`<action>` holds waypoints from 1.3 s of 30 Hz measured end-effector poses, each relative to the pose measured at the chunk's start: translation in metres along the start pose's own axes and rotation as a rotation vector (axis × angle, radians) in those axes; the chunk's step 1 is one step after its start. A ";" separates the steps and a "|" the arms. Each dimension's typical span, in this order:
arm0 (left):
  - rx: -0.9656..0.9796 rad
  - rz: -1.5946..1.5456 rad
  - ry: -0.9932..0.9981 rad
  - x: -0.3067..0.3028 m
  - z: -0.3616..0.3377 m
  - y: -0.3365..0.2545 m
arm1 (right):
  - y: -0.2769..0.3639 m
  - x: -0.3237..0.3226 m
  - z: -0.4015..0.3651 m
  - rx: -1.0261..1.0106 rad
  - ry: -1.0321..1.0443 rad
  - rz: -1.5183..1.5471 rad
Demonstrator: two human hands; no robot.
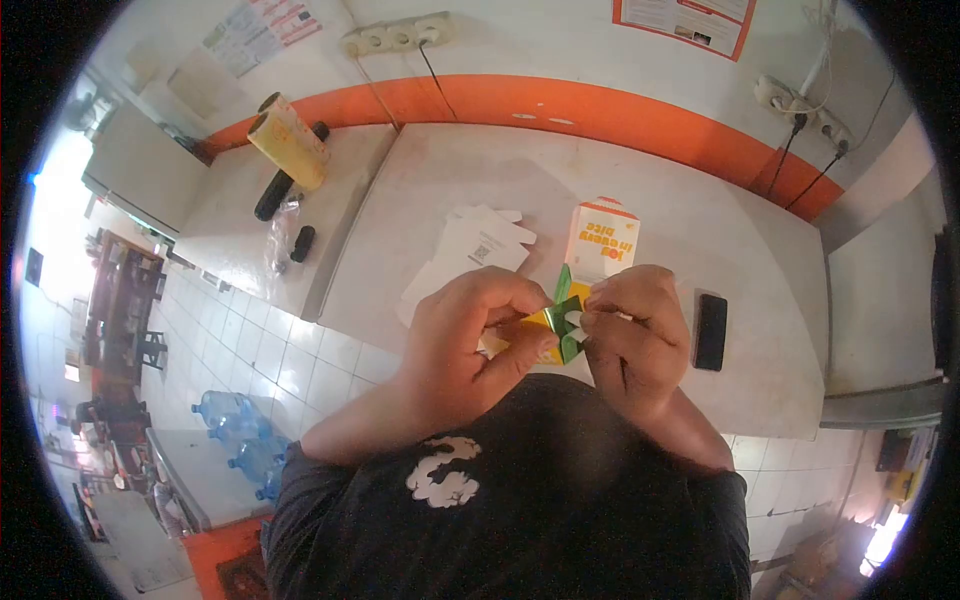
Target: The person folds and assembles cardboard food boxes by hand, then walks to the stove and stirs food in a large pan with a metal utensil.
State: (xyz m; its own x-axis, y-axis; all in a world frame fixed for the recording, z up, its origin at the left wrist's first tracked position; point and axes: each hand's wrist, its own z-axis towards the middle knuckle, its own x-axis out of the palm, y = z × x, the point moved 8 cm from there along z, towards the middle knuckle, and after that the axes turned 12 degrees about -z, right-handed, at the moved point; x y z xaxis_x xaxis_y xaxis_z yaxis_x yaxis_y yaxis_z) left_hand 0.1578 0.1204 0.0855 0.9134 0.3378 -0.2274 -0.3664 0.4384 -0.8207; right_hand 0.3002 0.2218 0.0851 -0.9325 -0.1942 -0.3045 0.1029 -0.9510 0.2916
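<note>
Close in front of my chest, a small yellow and green cardboard carton is held between both hands. My left hand wraps round its yellow side, thumb below and fingers above. My right hand is closed at the carton's end, with the fingertips pinching a flap there; part of the carton is hidden behind the fingers. Just beyond lies a white and orange carton with "joy in every bite" printed on it. Left of it, flat white carton blanks rest on the table, partly covered by my left hand.
A black phone lies on the white table, right of my right hand. Yellow rolls stand on the left-hand surface beside dark objects. Power strips hang on the wall. Blue water bottles are at the lower left.
</note>
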 end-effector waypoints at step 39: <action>-0.194 0.603 0.336 0.003 0.017 0.019 | -0.016 0.025 -0.027 0.167 1.004 -0.209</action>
State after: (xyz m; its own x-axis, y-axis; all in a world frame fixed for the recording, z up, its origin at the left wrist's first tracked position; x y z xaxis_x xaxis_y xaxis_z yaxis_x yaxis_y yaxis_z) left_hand 0.1507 0.1444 0.0781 0.5784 0.1863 -0.7942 -0.8150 0.0896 -0.5725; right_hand 0.2849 0.2255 0.0488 -0.2009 -0.2135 -0.9561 -0.1481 -0.9581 0.2451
